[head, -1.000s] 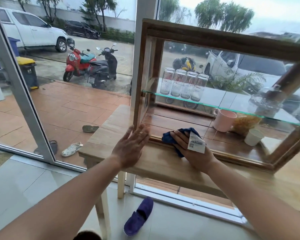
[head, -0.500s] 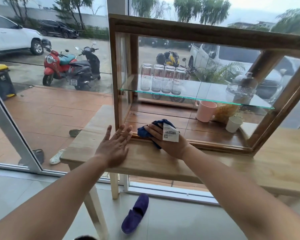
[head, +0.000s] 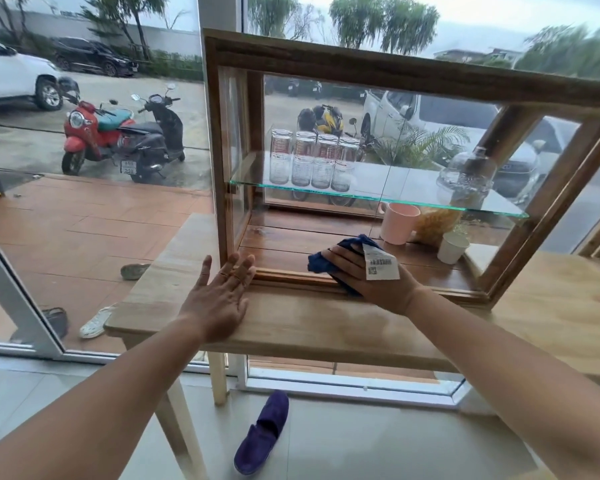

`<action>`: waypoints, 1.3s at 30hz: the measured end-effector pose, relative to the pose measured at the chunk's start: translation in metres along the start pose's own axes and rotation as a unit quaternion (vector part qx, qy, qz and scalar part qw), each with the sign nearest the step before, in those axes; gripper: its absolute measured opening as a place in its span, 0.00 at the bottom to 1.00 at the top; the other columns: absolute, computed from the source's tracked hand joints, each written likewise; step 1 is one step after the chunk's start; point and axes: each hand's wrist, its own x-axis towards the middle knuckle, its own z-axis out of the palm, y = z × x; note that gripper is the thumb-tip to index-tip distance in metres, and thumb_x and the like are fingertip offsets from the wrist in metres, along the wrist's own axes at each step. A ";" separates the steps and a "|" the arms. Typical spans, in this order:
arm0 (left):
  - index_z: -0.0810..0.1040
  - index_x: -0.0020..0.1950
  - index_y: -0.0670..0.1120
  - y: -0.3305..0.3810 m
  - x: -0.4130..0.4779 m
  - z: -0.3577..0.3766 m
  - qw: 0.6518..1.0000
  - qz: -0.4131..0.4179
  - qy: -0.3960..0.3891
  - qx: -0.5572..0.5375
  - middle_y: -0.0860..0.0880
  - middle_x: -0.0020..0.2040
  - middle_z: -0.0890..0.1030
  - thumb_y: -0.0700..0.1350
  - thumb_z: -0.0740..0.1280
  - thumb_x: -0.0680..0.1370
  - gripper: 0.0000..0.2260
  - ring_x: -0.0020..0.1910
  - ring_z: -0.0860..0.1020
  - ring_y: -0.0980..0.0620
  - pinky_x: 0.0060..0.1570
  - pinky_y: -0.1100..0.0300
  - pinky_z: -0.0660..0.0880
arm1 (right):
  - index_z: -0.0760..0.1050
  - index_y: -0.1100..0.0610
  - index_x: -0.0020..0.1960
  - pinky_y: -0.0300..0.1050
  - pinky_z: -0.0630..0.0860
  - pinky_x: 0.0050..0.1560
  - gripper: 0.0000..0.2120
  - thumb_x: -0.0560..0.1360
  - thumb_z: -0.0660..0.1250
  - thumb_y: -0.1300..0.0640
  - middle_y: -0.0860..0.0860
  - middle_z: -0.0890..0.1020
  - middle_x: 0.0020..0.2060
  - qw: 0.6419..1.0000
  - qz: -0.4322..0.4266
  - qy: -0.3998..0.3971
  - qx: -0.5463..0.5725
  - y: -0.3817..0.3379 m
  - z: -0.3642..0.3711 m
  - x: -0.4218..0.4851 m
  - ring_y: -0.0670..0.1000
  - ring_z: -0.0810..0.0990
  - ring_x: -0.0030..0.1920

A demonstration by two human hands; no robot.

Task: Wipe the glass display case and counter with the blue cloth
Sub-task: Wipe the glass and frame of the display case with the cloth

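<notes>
A wood-framed glass display case (head: 395, 69) stands on a pale wooden counter (head: 309, 327) by a window. My right hand (head: 368, 282) lies flat on the blue cloth (head: 321, 263) and presses it against the bottom of the case's front glass, just above the lower frame rail. The cloth's white tag (head: 380, 263) drapes over the back of that hand. My left hand (head: 219, 299) rests open on the counter. Its fingertips touch the case's lower left corner.
Inside the case, several glasses (head: 312, 161) and a glass dome (head: 465, 178) sit on a glass shelf (head: 413, 199). A pink mug (head: 397, 223) and a white cup (head: 452, 247) stand below. A purple slipper (head: 262, 434) lies on the floor under the counter.
My right hand has slid the cloth to the right along the bottom of the front glass. My left hand has stayed at the case's lower left corner.
</notes>
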 end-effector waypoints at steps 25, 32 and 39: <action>0.64 0.80 0.45 0.040 0.002 -0.025 0.966 0.149 0.208 0.031 0.41 0.82 0.56 0.50 0.71 0.71 0.39 0.81 0.55 0.37 0.75 0.32 0.58 | 0.61 0.53 0.78 0.56 0.51 0.79 0.40 0.69 0.68 0.70 0.61 0.59 0.78 0.956 0.287 0.059 -0.011 0.074 -0.038 0.013 0.60 0.55 0.79; 0.41 0.82 0.48 0.114 0.042 -0.033 0.978 0.123 0.167 0.018 0.43 0.82 0.34 0.58 0.63 0.79 0.41 0.80 0.33 0.41 0.77 0.37 0.34 | 0.66 0.55 0.77 0.60 0.58 0.77 0.33 0.73 0.65 0.69 0.62 0.62 0.77 0.972 0.236 0.013 0.016 0.021 -0.009 -0.025 0.63 0.59 0.77; 0.49 0.82 0.51 0.144 0.063 -0.022 0.979 0.088 0.179 -0.049 0.47 0.84 0.42 0.54 0.65 0.76 0.40 0.82 0.37 0.45 0.78 0.41 0.36 | 0.72 0.52 0.73 0.59 0.66 0.73 0.29 0.74 0.71 0.66 0.57 0.67 0.75 0.994 0.040 -0.095 -0.043 0.045 -0.007 -0.111 0.58 0.67 0.74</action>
